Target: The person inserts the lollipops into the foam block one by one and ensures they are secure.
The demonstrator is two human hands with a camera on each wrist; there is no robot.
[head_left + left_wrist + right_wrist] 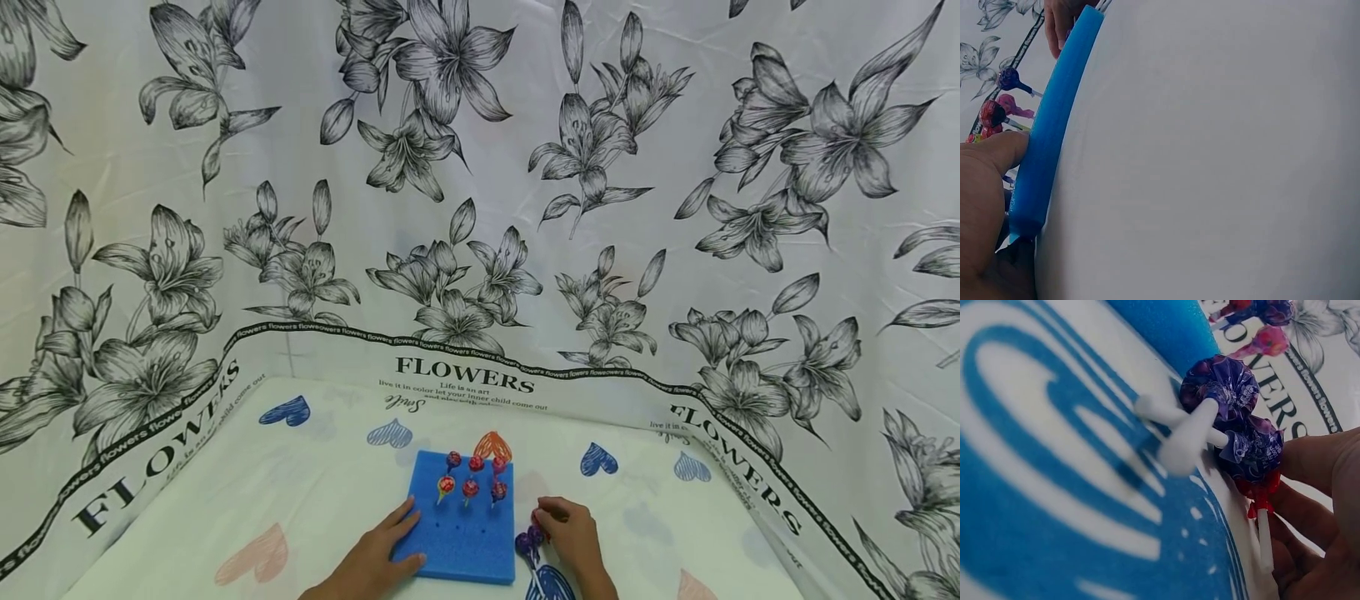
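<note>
A blue foam block [461, 546] lies on the table, with lollipops upright in its two far rows and small holes nearer me. My left hand [372, 554] rests at its left edge, thumb and fingers spread against it; the thumb [1007, 150] lies over the top face. Right of the block, my right hand [573, 533] pinches a red-wrapped lollipop [1262, 494], its white stick pointing down in the right wrist view. Two purple-wrapped lollipops [527, 540] lie right beside those fingertips, their white sticks toward me.
The white tablecloth [315, 483] carries printed hearts, a dark blue one [551, 583] under the loose sticks. Behind the table hangs a white curtain [525, 192] with black flower drawings. Within the block stand several lollipops, a yellow-red one [446, 484] among them.
</note>
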